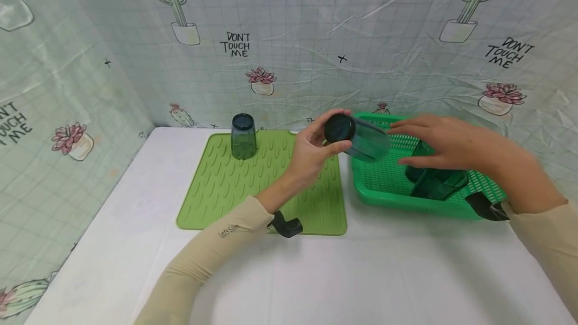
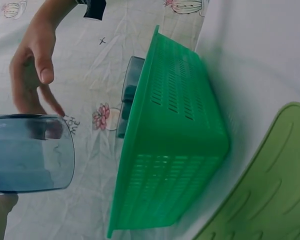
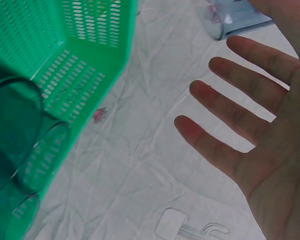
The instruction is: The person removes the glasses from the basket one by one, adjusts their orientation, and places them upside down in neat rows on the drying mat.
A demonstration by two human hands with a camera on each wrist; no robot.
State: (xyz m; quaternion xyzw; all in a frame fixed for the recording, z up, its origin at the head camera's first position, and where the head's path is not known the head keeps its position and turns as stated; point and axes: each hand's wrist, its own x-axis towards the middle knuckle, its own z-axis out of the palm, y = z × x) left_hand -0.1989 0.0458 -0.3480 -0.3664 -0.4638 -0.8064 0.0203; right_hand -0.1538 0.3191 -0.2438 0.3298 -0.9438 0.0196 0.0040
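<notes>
Two hands are working above the table (image 1: 316,275): the left hand (image 1: 311,152) is gripping a dark cup (image 1: 358,139) sideways between mat (image 1: 226,184) and basket (image 1: 384,184), the right hand (image 1: 444,142) hovering flat, fingers spread. "DON'T TOUCH ME" is showing on the backdrop (image 1: 238,44).

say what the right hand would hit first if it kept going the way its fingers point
Most likely the dark cup in the left hand: the right hand points left at it, though depth is unclear.

Head view looks down from above; both close wrist views share the green basket (image 2: 175,150).
</notes>
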